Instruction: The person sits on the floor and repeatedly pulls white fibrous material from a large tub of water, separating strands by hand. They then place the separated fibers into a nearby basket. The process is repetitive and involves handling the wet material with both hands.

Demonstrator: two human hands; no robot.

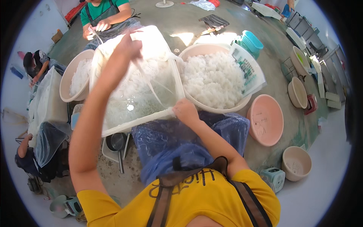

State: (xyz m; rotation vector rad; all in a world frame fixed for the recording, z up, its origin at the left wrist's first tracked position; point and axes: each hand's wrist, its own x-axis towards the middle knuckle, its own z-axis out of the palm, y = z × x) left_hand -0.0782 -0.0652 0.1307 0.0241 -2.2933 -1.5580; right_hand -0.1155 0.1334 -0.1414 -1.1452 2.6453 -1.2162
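Observation:
My left hand [131,46], blurred, is raised over the far half of a white rectangular plastic tub [136,124]. From its fingers long wet white strands [150,85] slant down into the tub. Clear water fills the near part, with a tangled mass of white strands [141,68] behind it. My right hand [185,112] is curled at the tub's near right corner, close to the lower end of one strand. Whether its fingers pinch that strand cannot be told. Right of the tub, a round beige basin [211,109] holds heaped white, translucent clumps [212,78].
A person's hands [97,28] hold a white strand across the tub. Another basin [63,82] stands left. A printed white bag [251,71] lies over the right basin's rim. A saucepan [116,142] sits below the tub; a pink basin [266,120] is at right. Others work at left.

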